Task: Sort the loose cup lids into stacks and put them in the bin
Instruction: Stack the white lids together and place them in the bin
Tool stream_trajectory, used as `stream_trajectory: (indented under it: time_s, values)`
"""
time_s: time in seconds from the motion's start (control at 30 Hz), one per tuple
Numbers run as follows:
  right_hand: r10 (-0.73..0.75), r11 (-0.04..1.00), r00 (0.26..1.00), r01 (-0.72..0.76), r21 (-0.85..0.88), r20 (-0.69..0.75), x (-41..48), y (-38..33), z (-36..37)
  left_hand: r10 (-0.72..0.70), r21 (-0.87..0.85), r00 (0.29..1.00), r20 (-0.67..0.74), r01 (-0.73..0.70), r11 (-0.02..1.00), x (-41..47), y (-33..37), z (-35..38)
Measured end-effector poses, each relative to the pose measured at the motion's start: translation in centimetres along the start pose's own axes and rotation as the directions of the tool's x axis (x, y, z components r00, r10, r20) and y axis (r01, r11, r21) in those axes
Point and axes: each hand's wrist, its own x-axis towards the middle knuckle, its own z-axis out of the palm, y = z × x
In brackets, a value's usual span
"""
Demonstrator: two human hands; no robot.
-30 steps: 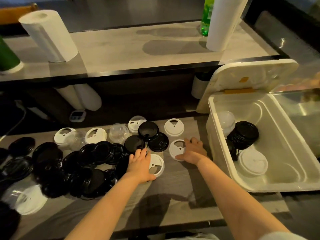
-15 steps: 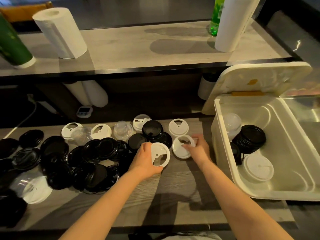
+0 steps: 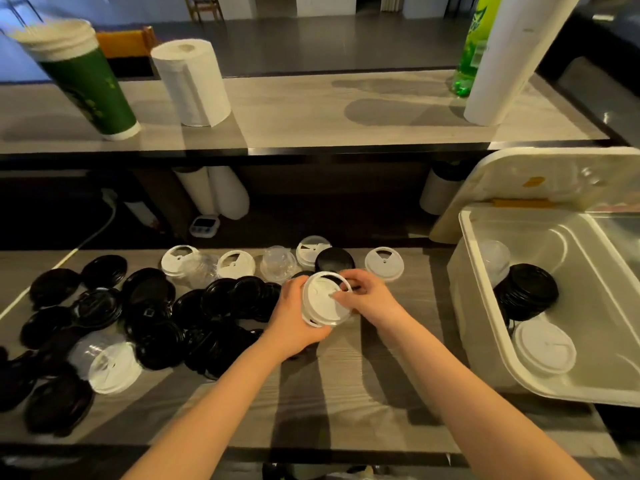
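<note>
White lids [image 3: 322, 306] sit gripped between the left hand [image 3: 294, 320] and right hand [image 3: 374, 299], fingers curled round them.

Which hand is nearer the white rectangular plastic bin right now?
Right. The right hand holds the white round lids on the side facing the white rectangular plastic bin, though apart from its wall. The left hand grips them from the other side, farther away.
</note>
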Motion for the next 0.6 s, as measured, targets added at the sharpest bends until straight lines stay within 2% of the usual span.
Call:
stream_trajectory:
  time_s: [0.1, 0.2, 0.33, 0.6]
  values:
    - [0.002, 1.0, 0.999, -0.002, -0.022, 0.039, 0.1, -0.3, 1.9, -0.005, -0.068, 0.999, 0.043, 0.008, 0.998, -0.7, -0.6, -1.2]
    - [-0.022, 0.998, 0.998, 0.025, -0.059, 0.059, 0.2, -0.7, 3.3, -0.072, -0.147, 0.992, 0.109, 0.087, 0.985, -0.9, -1.2, -2.5]
    - [-0.028, 0.991, 0.994, 0.041, -0.13, 0.105, 0.3, -1.2, 4.2, -0.158, -0.431, 0.979, 0.132, 0.2, 0.88, -0.4, -2.4, -4.4]
    - [-0.043, 0.969, 0.994, 0.066, -0.24, 0.099, 0.9, -1.4, 4.2, -0.138, -0.32, 0.981, 0.136, 0.175, 0.931, 1.1, -3.6, -4.5]
